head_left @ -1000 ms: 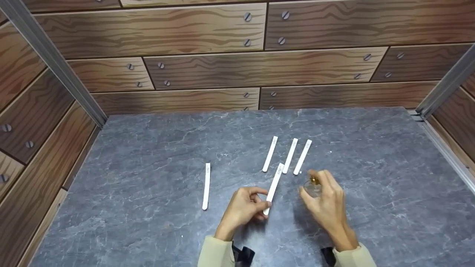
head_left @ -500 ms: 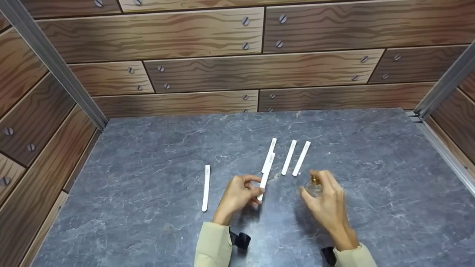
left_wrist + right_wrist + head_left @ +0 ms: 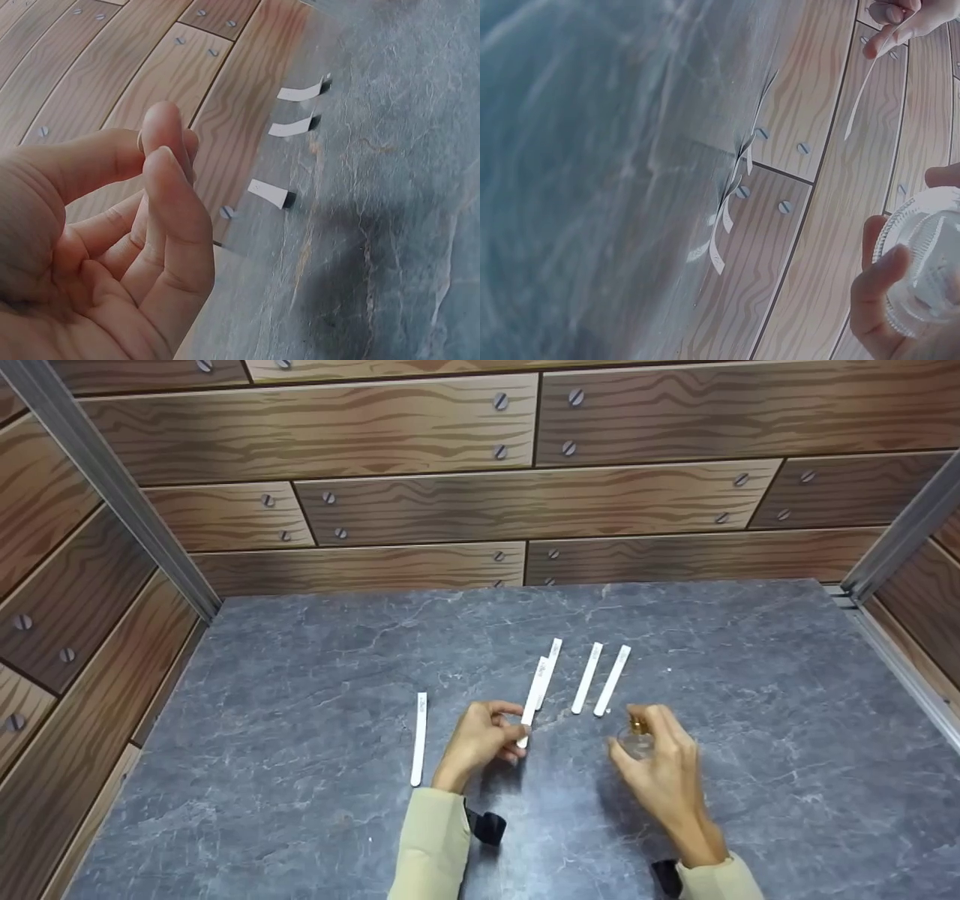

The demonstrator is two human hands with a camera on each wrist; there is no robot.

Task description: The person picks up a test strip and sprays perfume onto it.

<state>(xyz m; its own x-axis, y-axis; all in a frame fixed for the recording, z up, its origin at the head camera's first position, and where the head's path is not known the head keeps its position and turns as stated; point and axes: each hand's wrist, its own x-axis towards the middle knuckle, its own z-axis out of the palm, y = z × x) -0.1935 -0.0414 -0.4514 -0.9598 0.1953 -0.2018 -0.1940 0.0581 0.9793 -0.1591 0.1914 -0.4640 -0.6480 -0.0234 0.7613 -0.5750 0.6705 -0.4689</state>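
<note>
My left hand (image 3: 480, 739) pinches the rounded lower end of a white paper test strip (image 3: 533, 690) between thumb and fingers, its lettered end pointing away from me. In the head view this strip overlaps another strip (image 3: 555, 654) lying behind it. In the right wrist view the held strip (image 3: 860, 109) hangs thin and nearly edge-on from the fingers. My right hand (image 3: 667, 765) grips a small clear glass perfume bottle with a gold-coloured neck; the fingers hide part of it. Its ribbed round glass (image 3: 930, 262) fills the lower right of the right wrist view.
Two more strips (image 3: 586, 679) (image 3: 613, 681) lie side by side right of the overlapped one. A single strip (image 3: 419, 739) lies left of my left hand. The grey marbled tabletop (image 3: 315, 675) meets wood-patterned walls (image 3: 420, 510) at the back and sides.
My left hand has carried the strip left and farther from me; its tip has passed from near the middle strip to over the leftmost of the back three. My right hand has stayed with the bottle.
</note>
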